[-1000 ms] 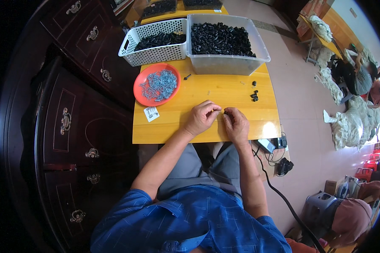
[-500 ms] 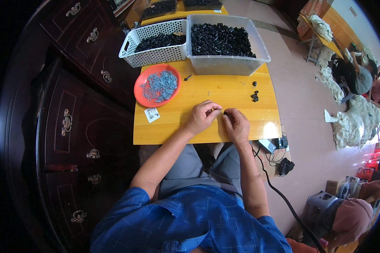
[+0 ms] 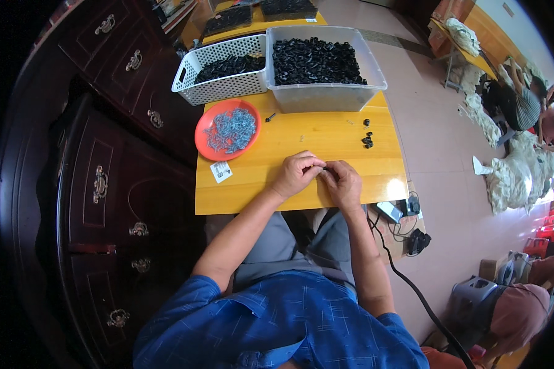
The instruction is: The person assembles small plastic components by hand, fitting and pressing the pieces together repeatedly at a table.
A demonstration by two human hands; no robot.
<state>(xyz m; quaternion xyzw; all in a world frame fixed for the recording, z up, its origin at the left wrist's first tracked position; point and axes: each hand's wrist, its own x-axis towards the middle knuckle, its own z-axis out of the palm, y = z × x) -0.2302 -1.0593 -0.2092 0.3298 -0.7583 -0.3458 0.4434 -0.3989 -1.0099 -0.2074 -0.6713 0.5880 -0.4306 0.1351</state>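
Over the near part of the yellow table, my two hands meet at the fingertips. My left hand [image 3: 298, 174] is closed in a pinch; what sits between its fingers is too small to make out. My right hand [image 3: 343, 183] is closed on a small black plastic part, mostly hidden by the fingers. Ahead and to the left is a red plate [image 3: 201, 138] heaped with small silvery metal pieces [image 3: 231, 130] resembling springs. Several small black parts [image 3: 367, 141] lie on the right of the table, and a longer black piece [image 3: 270, 117] lies beside the plate.
Behind stand a white perforated basket [image 3: 221, 87] and a clear plastic bin [image 3: 326, 97], both full of black parts. A white label [image 3: 221, 171] lies on the yellow table [image 3: 252, 190]. Dark wooden drawers [image 3: 98, 184] flank the left; a black cable [image 3: 406, 283] and other people are at right.
My hands have come together, with the left fingertips now against the right ones. The black part seen at my right fingertips is now mostly covered. The view has shifted slightly.
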